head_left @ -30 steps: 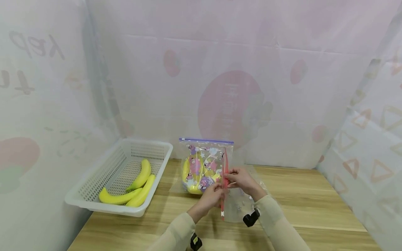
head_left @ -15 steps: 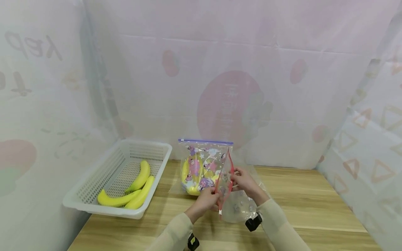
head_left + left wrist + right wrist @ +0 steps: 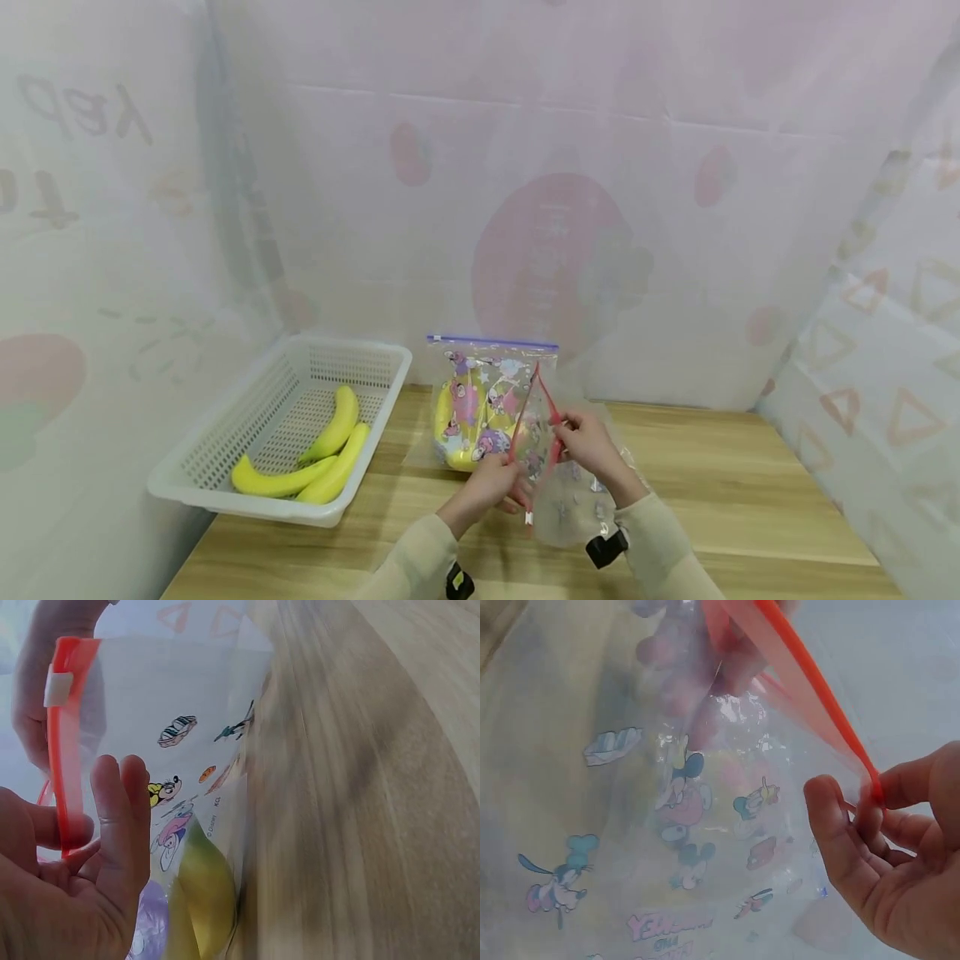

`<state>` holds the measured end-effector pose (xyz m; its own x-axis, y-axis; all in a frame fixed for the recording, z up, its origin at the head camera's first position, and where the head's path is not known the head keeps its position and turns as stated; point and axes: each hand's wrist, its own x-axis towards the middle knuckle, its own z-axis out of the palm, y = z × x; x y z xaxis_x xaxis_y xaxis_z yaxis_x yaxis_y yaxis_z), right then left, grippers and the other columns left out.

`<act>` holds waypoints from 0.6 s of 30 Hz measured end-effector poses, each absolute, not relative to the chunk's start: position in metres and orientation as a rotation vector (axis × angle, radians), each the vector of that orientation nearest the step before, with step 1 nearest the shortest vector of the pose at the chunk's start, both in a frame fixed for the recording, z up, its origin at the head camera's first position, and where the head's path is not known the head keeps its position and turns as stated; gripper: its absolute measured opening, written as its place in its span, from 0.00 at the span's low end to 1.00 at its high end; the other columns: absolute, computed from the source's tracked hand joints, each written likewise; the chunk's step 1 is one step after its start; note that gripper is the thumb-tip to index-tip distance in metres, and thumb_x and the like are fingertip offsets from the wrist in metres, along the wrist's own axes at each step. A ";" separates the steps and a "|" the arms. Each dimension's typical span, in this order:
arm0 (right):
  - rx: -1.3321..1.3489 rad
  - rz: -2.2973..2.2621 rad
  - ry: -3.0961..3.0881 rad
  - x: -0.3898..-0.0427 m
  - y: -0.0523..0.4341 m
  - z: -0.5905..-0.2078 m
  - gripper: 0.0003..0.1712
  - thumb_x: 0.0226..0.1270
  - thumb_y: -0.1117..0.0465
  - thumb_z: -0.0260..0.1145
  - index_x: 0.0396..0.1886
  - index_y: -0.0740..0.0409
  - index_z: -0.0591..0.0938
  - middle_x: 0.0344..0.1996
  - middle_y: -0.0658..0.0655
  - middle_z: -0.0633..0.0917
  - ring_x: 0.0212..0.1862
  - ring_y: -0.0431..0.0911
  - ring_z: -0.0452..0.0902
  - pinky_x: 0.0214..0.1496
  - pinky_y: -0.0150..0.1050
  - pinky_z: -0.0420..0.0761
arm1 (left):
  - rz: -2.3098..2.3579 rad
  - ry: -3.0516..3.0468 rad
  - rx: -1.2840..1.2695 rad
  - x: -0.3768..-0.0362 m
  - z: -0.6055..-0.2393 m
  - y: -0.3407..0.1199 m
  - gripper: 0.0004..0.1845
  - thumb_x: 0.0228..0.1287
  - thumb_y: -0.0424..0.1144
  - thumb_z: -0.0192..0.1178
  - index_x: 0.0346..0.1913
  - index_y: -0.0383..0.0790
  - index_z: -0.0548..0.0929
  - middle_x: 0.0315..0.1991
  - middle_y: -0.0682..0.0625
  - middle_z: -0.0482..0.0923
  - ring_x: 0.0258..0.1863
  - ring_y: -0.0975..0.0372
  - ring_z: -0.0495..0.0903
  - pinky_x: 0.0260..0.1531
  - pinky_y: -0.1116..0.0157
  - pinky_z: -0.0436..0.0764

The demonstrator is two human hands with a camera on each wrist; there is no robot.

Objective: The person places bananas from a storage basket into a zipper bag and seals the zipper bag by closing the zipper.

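A clear zip bag (image 3: 573, 500) with a red zip edge and printed cartoon figures stands between my two hands, its mouth spread apart. My left hand (image 3: 491, 485) pinches the near red edge between thumb and fingers, as the left wrist view also shows. On the other side of the mouth, my right hand (image 3: 591, 446) pinches the opposite red edge. A white slider (image 3: 58, 688) sits at one end of the zip. Behind the left hand, a second printed zip bag (image 3: 491, 342) with a purple zip holds yellow bananas (image 3: 456, 417).
At the left, a white perforated basket (image 3: 405, 367) holds three bananas (image 3: 330, 475). Everything stands on a wooden table (image 3: 720, 483). Printed cloth (image 3: 337, 208) hangs behind and at both sides, close to the table's back edge.
The red edges were close together a second ago; now my hands have drawn them apart, the right hand moving rightward and the left slightly leftward. The bananas in the basket lie as before.
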<state>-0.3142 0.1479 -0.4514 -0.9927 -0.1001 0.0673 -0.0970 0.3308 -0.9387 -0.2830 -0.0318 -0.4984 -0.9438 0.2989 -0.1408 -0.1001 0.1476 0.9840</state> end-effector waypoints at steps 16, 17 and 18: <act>-0.090 -2.067 2.218 -0.319 0.174 -0.443 0.11 0.69 0.66 0.58 0.42 0.74 0.77 0.33 0.56 0.80 0.34 0.44 0.80 0.42 0.41 0.82 | 1.931 2.115 0.143 -0.288 -0.503 -0.049 0.13 0.69 0.36 0.49 0.38 0.27 0.77 0.30 0.43 0.83 0.22 0.61 0.80 0.21 0.64 0.82; -0.102 -2.087 2.165 -0.320 0.176 -0.443 0.11 0.70 0.67 0.58 0.41 0.74 0.77 0.32 0.56 0.80 0.34 0.44 0.81 0.42 0.41 0.82 | 1.930 2.125 0.143 -0.289 -0.504 -0.050 0.13 0.69 0.37 0.50 0.38 0.27 0.77 0.30 0.44 0.82 0.22 0.61 0.80 0.21 0.63 0.82; -0.111 -2.104 2.114 -0.321 0.178 -0.443 0.10 0.70 0.67 0.57 0.41 0.73 0.77 0.32 0.56 0.80 0.34 0.44 0.81 0.42 0.41 0.82 | 1.925 2.135 0.142 -0.290 -0.504 -0.050 0.13 0.69 0.37 0.50 0.37 0.27 0.78 0.30 0.45 0.83 0.22 0.62 0.80 0.22 0.63 0.82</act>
<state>-0.3205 0.1783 -0.4426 -0.9850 -0.1622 -0.0587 0.0579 0.0097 -0.9983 -0.2895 -0.0504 -0.5036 -0.9608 0.2458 -0.1282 -0.1021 0.1161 0.9880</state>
